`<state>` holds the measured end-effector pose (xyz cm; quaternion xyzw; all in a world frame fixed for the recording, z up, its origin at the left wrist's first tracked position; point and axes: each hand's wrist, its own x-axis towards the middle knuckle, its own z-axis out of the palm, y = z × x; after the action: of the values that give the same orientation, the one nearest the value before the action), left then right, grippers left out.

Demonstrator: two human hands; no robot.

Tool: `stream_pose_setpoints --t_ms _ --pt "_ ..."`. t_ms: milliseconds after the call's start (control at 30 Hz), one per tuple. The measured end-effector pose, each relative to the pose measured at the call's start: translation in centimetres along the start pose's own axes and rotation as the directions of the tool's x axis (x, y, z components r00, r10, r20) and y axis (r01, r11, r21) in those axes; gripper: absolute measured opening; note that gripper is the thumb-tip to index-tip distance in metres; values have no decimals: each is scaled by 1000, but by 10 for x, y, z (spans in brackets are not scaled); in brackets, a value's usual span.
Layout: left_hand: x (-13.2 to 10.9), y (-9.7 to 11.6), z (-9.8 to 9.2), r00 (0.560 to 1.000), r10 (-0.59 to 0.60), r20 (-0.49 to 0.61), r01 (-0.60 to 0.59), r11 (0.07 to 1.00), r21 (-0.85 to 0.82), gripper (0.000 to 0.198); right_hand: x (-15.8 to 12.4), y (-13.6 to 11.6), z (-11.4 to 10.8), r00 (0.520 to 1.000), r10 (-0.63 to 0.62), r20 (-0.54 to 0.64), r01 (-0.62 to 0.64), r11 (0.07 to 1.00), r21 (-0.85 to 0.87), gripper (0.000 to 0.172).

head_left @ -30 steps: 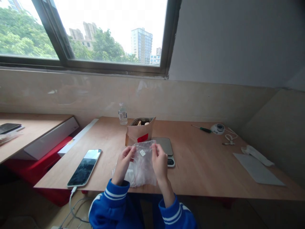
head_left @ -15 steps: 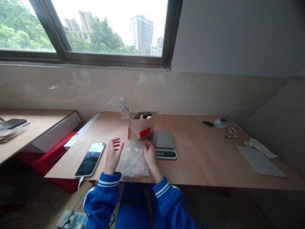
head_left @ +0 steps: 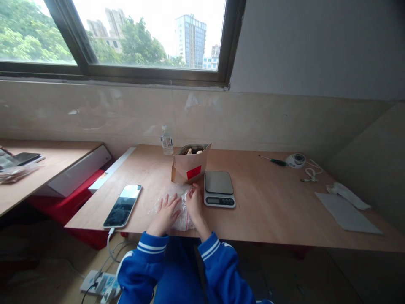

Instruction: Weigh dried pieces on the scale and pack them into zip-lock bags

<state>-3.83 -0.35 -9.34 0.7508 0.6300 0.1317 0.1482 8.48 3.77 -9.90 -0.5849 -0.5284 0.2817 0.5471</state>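
Note:
A clear plastic zip bag [head_left: 180,202] lies flat on the wooden table [head_left: 268,207] near its front edge. My left hand [head_left: 166,212] rests on the bag with fingers spread flat. My right hand [head_left: 194,203] sits on the bag's right part, its fingertips pinched together at the bag's upper edge. Just behind the bag stands an open brown paper bag [head_left: 190,169] with a red label and light pieces inside. Both sleeves are blue with white stripes.
A small digital scale [head_left: 219,188] sits right of the bags, a phone [head_left: 123,205] on a cable to the left, a small bottle [head_left: 166,140] at the back. A screwdriver [head_left: 272,160], round white device [head_left: 295,160] and paper [head_left: 348,213] lie far right. Another desk stands left.
The plastic bag, held up in both hands a second ago, now lies flat on the table. My left hand let go, lifted open, then came down on the bag.

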Motion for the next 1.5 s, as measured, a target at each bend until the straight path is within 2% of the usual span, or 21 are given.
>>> stream_pose_setpoints --t_ms 100,233,433,600,733,867,1033,1167,1367,1433,1500 --pt "0 -6 17 999 -52 14 52 997 52 51 -14 0 -16 994 -108 23 108 994 11 37" --pt "-4 -4 31 998 -36 -48 43 990 136 51 -29 1 -60 983 -183 21 183 983 28 25" --pt "-4 9 28 995 -78 -59 87 981 173 51 -15 34 -129 967 -189 -170 162 973 -162 19" --pt "-3 23 25 992 -103 -71 114 976 183 49 -2 63 -160 943 -207 -261 127 948 -293 22" --pt "-2 26 29 990 -104 -91 122 967 223 49 -4 70 -165 947 -189 -261 100 943 -318 28" --pt "-1 30 30 984 -134 -115 159 954 253 50 -7 68 -160 977 -195 -85 152 921 -359 34" --pt "-2 31 31 983 -116 -139 147 961 235 51 -10 70 -157 969 -238 60 233 821 -522 41" --pt "-3 28 33 980 -108 -165 143 965 220 50 -10 68 -158 968 -226 111 244 740 -627 42" --pt "-4 33 30 979 -110 -169 150 958 245 51 -9 52 -156 971 -176 163 237 598 -765 39" --pt "-4 34 28 980 -108 -168 147 959 244 51 -8 49 -156 971 -167 169 236 596 -767 39" --pt "-5 34 28 980 -104 -168 143 960 240 51 -8 50 -157 973 -171 158 231 636 -736 40"
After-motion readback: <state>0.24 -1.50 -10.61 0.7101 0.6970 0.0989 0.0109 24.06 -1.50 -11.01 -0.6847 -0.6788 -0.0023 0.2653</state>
